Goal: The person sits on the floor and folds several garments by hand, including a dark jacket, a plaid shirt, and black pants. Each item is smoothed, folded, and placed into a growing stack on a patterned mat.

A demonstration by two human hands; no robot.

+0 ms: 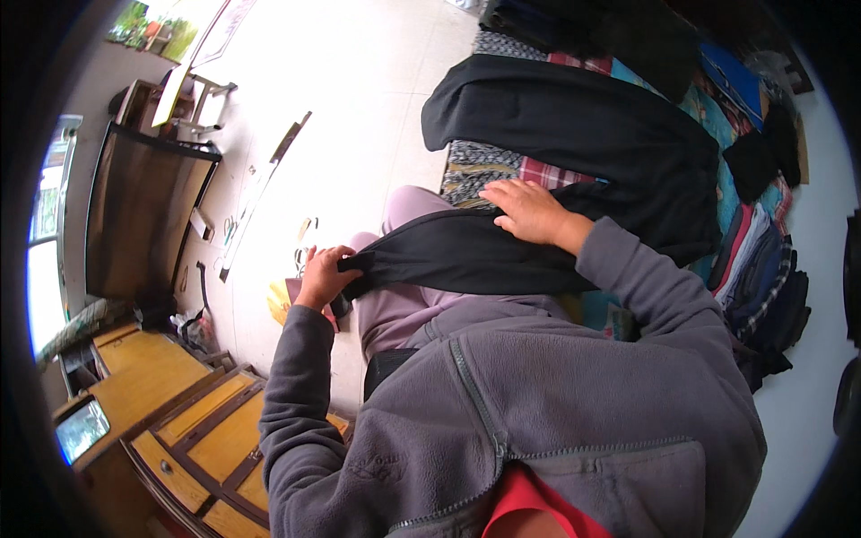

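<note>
Black trousers [572, 107] lie spread with their two legs pointing left, over a bed cover and partly across my lap. My left hand [326, 272] pinches the hem of the nearer leg between thumb and fingers, lifting it above my knees. On that same leg, farther right, my right hand [528, 208] rests palm down along its upper edge, fingers extended and not gripping. The other leg stretches flat beyond it. A patterned grey-and-yellow cloth [474, 168] and a red plaid cloth [548, 173] show between the legs.
A stack of folded clothes [750, 262] lies to the right, with dark garments [763, 158] and a blue flat item [733, 81] beyond. Left stand a wooden cabinet [215, 430], a dark panel [144, 212] and a stool [202, 101] on the pale floor [343, 134].
</note>
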